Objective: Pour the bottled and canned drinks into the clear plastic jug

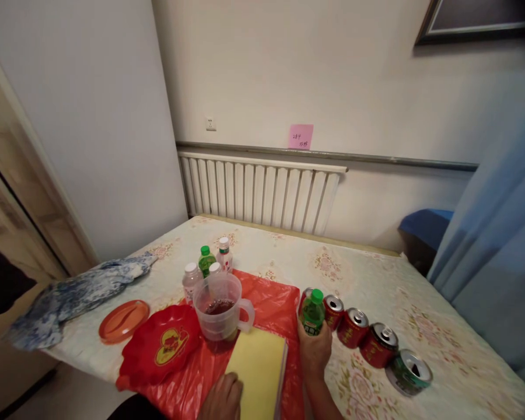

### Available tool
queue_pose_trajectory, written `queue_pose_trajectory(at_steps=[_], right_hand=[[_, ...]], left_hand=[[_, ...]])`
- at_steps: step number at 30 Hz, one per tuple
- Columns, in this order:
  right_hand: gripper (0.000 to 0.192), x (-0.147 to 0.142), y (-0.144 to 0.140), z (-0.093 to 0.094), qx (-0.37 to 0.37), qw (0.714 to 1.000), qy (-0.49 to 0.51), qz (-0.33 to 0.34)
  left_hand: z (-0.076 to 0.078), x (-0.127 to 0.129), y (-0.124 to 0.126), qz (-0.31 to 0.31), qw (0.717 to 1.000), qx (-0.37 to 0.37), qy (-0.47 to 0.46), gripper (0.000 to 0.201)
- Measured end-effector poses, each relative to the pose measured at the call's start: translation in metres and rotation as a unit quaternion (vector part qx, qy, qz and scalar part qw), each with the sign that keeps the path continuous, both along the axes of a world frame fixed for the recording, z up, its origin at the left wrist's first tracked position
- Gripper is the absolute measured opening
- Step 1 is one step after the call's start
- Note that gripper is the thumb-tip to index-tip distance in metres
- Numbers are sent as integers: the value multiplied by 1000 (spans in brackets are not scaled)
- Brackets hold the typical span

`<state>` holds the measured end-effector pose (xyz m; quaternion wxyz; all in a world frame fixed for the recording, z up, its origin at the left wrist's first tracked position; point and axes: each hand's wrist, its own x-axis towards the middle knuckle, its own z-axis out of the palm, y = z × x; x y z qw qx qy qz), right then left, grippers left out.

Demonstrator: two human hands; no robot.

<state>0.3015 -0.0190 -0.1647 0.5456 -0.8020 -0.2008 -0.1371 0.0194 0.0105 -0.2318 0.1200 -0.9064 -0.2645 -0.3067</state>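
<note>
My right hand (315, 350) is wrapped round a green plastic drink bottle (314, 315) with a green cap, held upright beside the row of cans. At the lower left corner of a yellow paper pad (257, 367), my left hand (224, 396) lies with bent fingers against the pad's edge; its fingertips are hidden. Just beyond the pad stands a clear plastic measuring jug (216, 297) with dark reddish liquid in it, its handle turned right. Under the jug and pad spreads a red plastic sheet (271, 294).
Behind the jug stand several small bottles (224, 254). A red scalloped plate (188, 329) and an orange lid (125, 321) lie left. Red cans (353, 329) and a green can (409, 373) line the right. A blue patterned cloth (87, 291) hangs over the left table edge.
</note>
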Motion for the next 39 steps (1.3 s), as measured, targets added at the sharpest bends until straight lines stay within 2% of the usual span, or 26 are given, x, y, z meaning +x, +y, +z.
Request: queue_pose_trajectory(at_steps=[3,7,10,12,15,17,19,21,24,27,31,35,39], right_hand=[[50,-6,-9,10,-6,999,-13,29],[43,-22,-34,30,-6,995,-29,98],[42,-34,-56,44,-14,986,-26,161],[42,-41,-70,50,-26,978,-24,206],[41,-48,-85,55,-43,962,-22,268],[41,-55,-93,57,-49,948,-26,313],[40,-62,-98,60,-59,930,-32,360],[38,-71,-102,66,-73,912,-34,401],[31,-82,-104,76,-91,889,-34,447],[27,-89,-104,83,-104,875,-36,472],[31,-92,-101,87,-116,867,-57,481],[38,-93,-93,94,-145,860,-103,478],[38,-97,-82,109,-181,847,-160,474]], left_hand=[[7,4,-3,3,999,-15,-29,40],[10,8,-4,-7,998,-40,-42,36],[18,11,-6,9,992,-126,-15,33],[32,16,-9,18,977,-214,6,27],[69,25,-11,9,940,-339,-20,22],[103,30,-12,5,919,-385,-88,33],[138,34,-11,-38,909,-387,-149,50],[168,33,-11,-102,907,-373,-168,55],[196,25,-11,-212,911,-332,-125,44],[204,14,-13,-244,911,-321,-88,33],[203,4,-15,-196,928,-307,-76,26],[200,-2,-15,-98,943,-307,-85,19],[201,-7,-13,35,931,-351,-93,21]])
